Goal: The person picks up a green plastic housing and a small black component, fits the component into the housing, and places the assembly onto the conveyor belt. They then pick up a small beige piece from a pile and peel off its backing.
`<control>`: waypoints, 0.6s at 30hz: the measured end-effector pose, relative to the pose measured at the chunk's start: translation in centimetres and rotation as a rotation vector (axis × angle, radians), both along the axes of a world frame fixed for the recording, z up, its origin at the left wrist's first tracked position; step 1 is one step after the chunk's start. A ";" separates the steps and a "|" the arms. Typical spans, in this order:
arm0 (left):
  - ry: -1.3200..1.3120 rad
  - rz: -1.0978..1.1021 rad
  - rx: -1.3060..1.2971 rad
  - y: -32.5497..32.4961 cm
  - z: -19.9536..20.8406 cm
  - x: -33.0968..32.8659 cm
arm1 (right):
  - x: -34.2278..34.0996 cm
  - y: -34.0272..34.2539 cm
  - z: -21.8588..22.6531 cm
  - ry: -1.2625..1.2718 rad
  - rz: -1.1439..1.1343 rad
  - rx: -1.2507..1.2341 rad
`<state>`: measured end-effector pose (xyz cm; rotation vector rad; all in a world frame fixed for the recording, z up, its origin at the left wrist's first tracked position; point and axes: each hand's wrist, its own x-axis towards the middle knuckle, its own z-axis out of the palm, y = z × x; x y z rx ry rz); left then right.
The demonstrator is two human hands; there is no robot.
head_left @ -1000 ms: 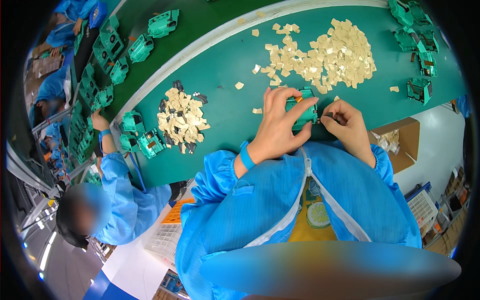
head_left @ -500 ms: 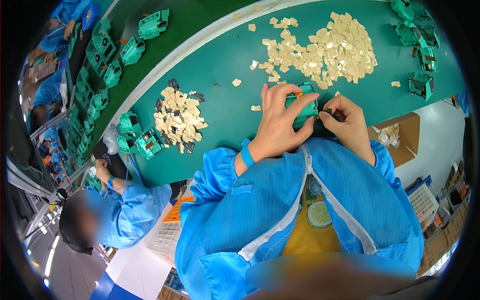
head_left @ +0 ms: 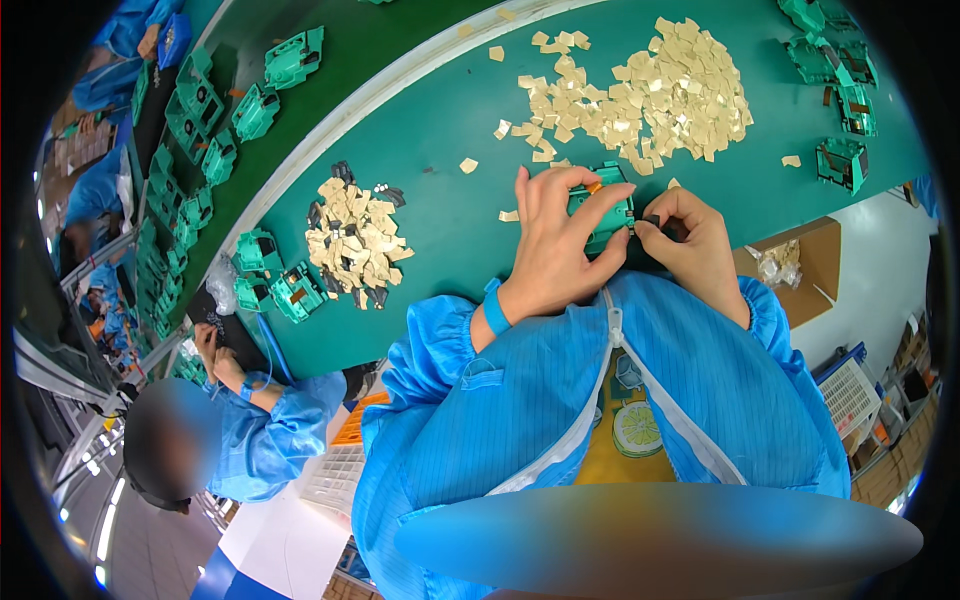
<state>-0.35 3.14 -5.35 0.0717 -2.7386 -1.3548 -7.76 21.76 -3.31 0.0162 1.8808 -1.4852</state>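
My left hand is closed round a green plastic housing, thumb and fingers gripping it at the table's front edge. A small orange piece shows at the housing's upper side. On its right, my right hand pinches a small black part against or close beside the housing's right edge; whether they touch is hard to make out. My fingers hide much of both pieces. Beyond the hands lies a wide heap of small cream-coloured pieces.
At left, a mixed pile of cream and black pieces lies near more green housings. Further housings stand at the right. A conveyor carries several more. A co-worker's hands work at the left; an open carton sits below right.
My hands keep nearly the same hold and place. The housings on the conveyor have shifted slightly toward the lower left. The co-worker's hands have come together.
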 end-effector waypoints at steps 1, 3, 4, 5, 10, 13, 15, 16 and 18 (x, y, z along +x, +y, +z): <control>0.006 0.005 -0.005 0.0 0.0 0.0 | 0.0 0.0 0.0 -0.001 -0.001 0.000; 0.002 0.005 -0.005 0.0 0.0 0.0 | -0.1 0.0 0.1 -0.014 0.001 0.008; -0.003 0.006 -0.005 0.0 0.1 -0.1 | -0.1 -0.1 0.2 -0.015 -0.001 0.008; -0.004 0.005 -0.005 0.0 0.1 -0.1 | -0.1 -0.1 0.2 -0.011 0.003 0.007; -0.019 0.012 -0.012 0.2 0.1 -0.1 | -0.3 0.0 0.5 0.010 0.036 0.040; -0.019 0.014 -0.012 0.2 0.1 -0.1 | -0.4 0.0 0.6 -0.005 0.037 0.065; -0.021 0.012 -0.012 0.3 0.1 -0.2 | -0.4 0.0 0.6 0.005 0.043 0.070; -0.023 0.012 -0.013 0.3 0.2 -0.2 | -0.5 0.0 0.6 0.004 0.042 0.069; -0.041 0.013 0.012 0.4 0.3 -0.3 | -0.5 0.1 0.6 0.018 0.051 0.088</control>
